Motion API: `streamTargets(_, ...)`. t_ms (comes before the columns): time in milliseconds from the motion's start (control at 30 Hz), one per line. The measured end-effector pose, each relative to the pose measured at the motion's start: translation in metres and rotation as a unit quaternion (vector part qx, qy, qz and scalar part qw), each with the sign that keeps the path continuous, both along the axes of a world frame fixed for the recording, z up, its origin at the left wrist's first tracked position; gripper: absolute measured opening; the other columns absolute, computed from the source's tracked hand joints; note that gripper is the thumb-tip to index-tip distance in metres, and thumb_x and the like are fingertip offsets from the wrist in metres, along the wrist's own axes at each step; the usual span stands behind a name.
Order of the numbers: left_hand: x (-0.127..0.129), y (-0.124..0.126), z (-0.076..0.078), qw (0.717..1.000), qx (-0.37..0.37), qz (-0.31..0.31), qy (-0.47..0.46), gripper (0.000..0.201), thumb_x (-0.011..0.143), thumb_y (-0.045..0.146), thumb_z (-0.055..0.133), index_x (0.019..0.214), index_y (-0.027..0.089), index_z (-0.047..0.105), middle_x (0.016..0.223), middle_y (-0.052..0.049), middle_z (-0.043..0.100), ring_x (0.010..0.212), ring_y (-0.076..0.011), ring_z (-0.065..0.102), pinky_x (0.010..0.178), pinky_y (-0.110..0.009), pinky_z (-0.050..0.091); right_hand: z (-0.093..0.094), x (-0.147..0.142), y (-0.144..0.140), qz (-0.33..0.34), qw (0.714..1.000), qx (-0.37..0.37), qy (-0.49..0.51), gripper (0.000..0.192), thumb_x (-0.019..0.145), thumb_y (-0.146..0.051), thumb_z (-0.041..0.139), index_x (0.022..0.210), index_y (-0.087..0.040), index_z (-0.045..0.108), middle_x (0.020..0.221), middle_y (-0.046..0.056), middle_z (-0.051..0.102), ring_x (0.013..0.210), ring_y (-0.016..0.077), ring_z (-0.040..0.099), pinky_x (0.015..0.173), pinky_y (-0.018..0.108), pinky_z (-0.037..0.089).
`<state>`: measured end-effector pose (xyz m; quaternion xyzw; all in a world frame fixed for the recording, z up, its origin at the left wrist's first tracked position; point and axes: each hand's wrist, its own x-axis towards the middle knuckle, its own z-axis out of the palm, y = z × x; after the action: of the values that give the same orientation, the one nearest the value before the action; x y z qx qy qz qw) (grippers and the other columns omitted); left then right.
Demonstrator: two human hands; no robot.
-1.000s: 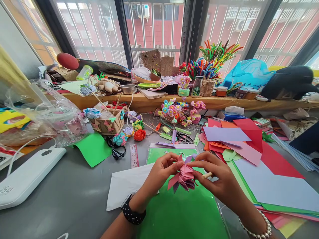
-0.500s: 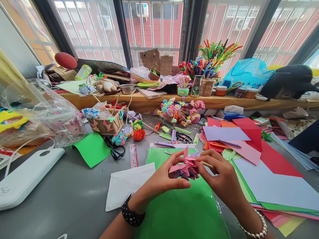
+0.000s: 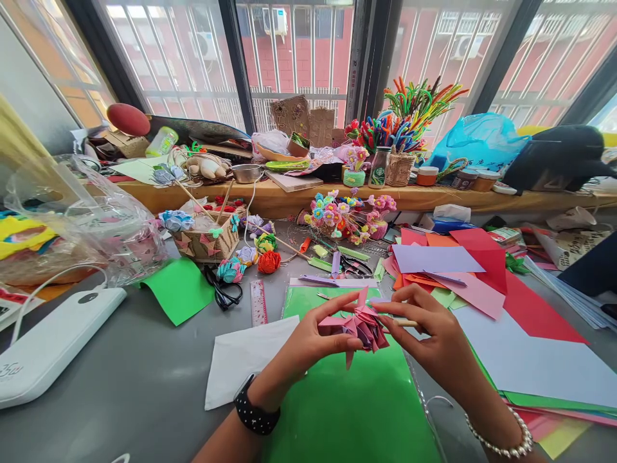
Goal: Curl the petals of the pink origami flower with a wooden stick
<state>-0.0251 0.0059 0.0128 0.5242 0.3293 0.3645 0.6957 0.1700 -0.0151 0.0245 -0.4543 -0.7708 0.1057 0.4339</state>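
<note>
A pink and purple folded paper flower [image 3: 369, 326] is held up between both hands above a green sheet [image 3: 357, 405] in a clear sleeve. My left hand [image 3: 321, 331] is closed on its left petals, thumb in front and fingers behind. From the right, my right hand [image 3: 429, 331] pinches at the flower's edge with thumb and fingers. A thin wooden stick [image 3: 407, 323] points right from the flower, running between those fingers. Where the stick meets the flower is hidden by petals and fingertips.
White folded paper [image 3: 241, 360] and a pink ruler [image 3: 258, 302] lie left of the sleeve. Coloured paper [image 3: 544, 360] is stacked at right. Black scissors [image 3: 354, 265] lie behind among paper strips. A white power bank [image 3: 62, 344] sits far left, a cardboard basket [image 3: 207, 241] behind.
The flower has turned in my hands, so more pink petals face me and one points down. My left thumb has shifted onto the petals. My right hand has moved slightly right; more stick shows.
</note>
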Motion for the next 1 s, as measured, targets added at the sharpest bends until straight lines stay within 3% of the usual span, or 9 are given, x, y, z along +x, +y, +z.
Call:
streamTargets(167,0.0035,-0.0004,0.0006,0.999,0.012,0.043,-0.030,0.053,0.055,0.024,0.076,0.104,0.020,0.058,0.093,-0.005,0.063,0.074,-0.0175,0.060,0.061,-0.023,0.046,-0.0003,-0.0020,0.0002,-0.003,0.999,0.036,-0.002,0.020,0.077,-0.018,0.054,0.090,-0.023,0.068,0.075,0.003,0.052,0.068,0.0149,0.055,0.058,0.026,0.048)
streamTargets(333,0.0040,-0.0006,0.0007,0.998,0.027,0.052,-0.038,0.040,0.056,0.027,0.076,0.092,0.015,0.063,0.079,-0.003,0.065,0.072,-0.0158,0.059,0.065,-0.023,0.044,0.0015,-0.0022,-0.0006,0.012,0.999,0.039,-0.009,0.018,0.077,-0.019,0.055,0.087,-0.023,0.069,0.073,0.002,0.049,0.066,0.0144,0.053,0.056,0.026,0.046)
streamTargets(600,0.0035,0.0034,-0.0051,0.994,-0.022,0.077,-0.068,0.051,0.056,0.033,0.076,0.097,0.018,0.052,0.083,-0.002,0.062,0.064,-0.0147,0.061,0.058,-0.024,0.046,-0.0014,-0.0025,0.0001,0.005,1.000,0.025,-0.009,0.017,0.079,-0.023,0.054,0.086,-0.023,0.069,0.074,0.002,0.050,0.067,0.0147,0.054,0.058,0.026,0.046)
streamTargets(800,0.0011,0.0044,-0.0013,0.995,-0.049,0.043,-0.072,0.045,0.058,0.030,0.075,0.095,0.018,0.052,0.089,-0.004,0.061,0.072,-0.0158,0.062,0.070,-0.031,0.048,-0.0015,-0.0037,0.0021,-0.032,0.999,0.013,0.000,0.015,0.080,-0.025,0.054,0.083,-0.019,0.068,0.070,0.003,0.050,0.063,0.0142,0.052,0.051,0.024,0.044)
streamTargets(1000,-0.0035,0.0051,0.0029,0.996,-0.043,0.029,-0.072,0.047,0.057,0.036,0.075,0.096,0.018,0.055,0.080,-0.004,0.063,0.066,-0.0154,0.060,0.057,-0.024,0.046,0.0010,-0.0014,0.0000,-0.028,0.999,-0.019,0.033,0.014,0.080,-0.029,0.056,0.082,-0.021,0.067,0.070,0.001,0.051,0.057,0.0121,0.050,0.042,0.021,0.037)
